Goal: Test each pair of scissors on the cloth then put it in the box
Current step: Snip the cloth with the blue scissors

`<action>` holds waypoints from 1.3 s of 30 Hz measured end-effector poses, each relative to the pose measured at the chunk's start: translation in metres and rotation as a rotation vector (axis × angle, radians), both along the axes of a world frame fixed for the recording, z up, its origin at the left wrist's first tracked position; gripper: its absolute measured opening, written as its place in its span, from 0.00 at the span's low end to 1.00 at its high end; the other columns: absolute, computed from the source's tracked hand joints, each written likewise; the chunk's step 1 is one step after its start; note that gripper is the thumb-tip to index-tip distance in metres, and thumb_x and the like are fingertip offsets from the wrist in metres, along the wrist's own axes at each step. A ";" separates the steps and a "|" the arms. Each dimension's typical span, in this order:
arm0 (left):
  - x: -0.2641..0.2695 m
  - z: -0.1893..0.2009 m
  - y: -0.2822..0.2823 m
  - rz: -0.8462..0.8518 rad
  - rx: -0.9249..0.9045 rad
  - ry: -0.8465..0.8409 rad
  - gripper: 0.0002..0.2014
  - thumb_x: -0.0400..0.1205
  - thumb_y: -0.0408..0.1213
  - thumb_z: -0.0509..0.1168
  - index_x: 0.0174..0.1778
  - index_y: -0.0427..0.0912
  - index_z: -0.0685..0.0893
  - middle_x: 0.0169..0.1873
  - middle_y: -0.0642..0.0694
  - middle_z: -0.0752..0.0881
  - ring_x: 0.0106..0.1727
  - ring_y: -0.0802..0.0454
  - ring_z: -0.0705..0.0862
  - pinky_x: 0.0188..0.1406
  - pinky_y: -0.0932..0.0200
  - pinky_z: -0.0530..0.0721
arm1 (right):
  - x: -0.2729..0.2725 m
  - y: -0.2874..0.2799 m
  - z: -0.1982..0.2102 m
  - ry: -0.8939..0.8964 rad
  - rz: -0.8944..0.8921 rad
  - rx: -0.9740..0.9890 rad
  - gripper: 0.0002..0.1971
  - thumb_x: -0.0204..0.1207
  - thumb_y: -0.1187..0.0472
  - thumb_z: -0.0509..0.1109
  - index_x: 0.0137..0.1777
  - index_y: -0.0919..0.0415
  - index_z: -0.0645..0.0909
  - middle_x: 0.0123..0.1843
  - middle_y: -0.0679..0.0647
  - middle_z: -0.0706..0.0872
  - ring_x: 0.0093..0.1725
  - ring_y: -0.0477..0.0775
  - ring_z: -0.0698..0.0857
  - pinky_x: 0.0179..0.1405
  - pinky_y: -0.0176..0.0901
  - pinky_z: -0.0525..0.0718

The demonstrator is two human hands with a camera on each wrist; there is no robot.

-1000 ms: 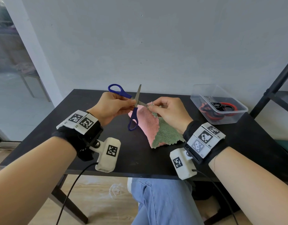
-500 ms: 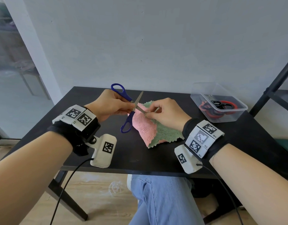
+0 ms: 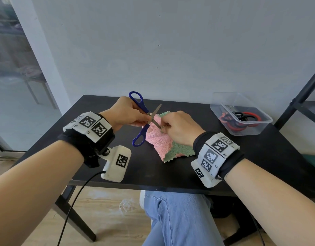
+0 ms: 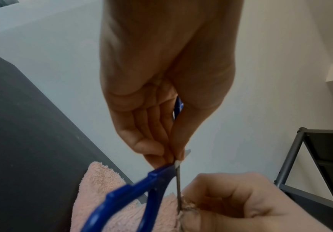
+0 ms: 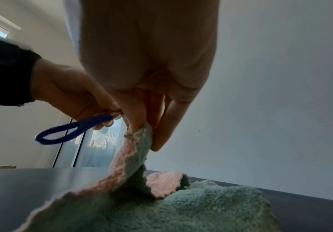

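Note:
Blue-handled scissors (image 3: 141, 119) (image 4: 133, 196) (image 5: 76, 130) stand with their blades spread wide over the middle of the black table (image 3: 171, 171). My left hand (image 3: 126, 114) (image 4: 161, 97) pinches them near the pivot. A pink and green cloth (image 3: 162, 142) (image 4: 106, 188) (image 5: 181, 208) lies under them. One corner is lifted and pinched by my right hand (image 3: 179, 128) (image 5: 147, 87) against the lower blade. A clear plastic box (image 3: 240, 116) at the right back holds red and black scissors (image 3: 241, 118).
A black metal shelf frame (image 3: 304, 96) (image 4: 320, 164) stands to the right of the table. A glass door (image 3: 15, 77) is at the left. My knees in blue jeans (image 3: 179, 219) are under the table's front edge.
Both hands and the scissors have dropped closer to the table. The scissors have tilted and the cloth corner now sits lower, against the blade.

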State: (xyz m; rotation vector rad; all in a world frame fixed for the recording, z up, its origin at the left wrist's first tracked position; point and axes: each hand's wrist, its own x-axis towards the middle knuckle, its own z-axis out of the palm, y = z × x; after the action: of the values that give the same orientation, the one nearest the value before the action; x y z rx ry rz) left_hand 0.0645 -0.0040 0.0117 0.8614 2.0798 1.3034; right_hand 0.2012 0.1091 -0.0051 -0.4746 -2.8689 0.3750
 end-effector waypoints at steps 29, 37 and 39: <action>-0.004 -0.009 -0.016 -0.055 0.323 -0.394 0.06 0.81 0.29 0.65 0.49 0.33 0.86 0.39 0.48 0.92 0.40 0.56 0.90 0.37 0.64 0.87 | 0.008 0.031 -0.013 0.590 -0.125 -1.416 0.09 0.78 0.72 0.67 0.56 0.70 0.83 0.44 0.58 0.87 0.41 0.52 0.86 0.41 0.40 0.87; -0.001 -0.015 -0.011 -0.075 0.257 -0.335 0.06 0.78 0.31 0.70 0.49 0.35 0.86 0.46 0.43 0.91 0.45 0.52 0.90 0.42 0.62 0.88 | 0.006 0.026 -0.011 0.674 -0.106 -1.539 0.05 0.77 0.71 0.68 0.50 0.67 0.83 0.40 0.56 0.89 0.39 0.50 0.88 0.41 0.38 0.88; 0.002 -0.017 -0.008 -0.085 0.240 -0.333 0.06 0.77 0.32 0.71 0.48 0.36 0.86 0.48 0.41 0.90 0.46 0.50 0.89 0.47 0.60 0.88 | 0.004 0.023 -0.010 0.667 -0.095 -1.558 0.05 0.78 0.69 0.68 0.50 0.66 0.83 0.41 0.57 0.89 0.39 0.51 0.88 0.42 0.40 0.88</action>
State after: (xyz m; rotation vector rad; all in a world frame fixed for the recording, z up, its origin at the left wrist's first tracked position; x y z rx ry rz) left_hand 0.0665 -0.0123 -0.0058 0.7609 1.6376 1.5532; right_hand 0.2049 0.1320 -0.0155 -0.4950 -1.4101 2.1707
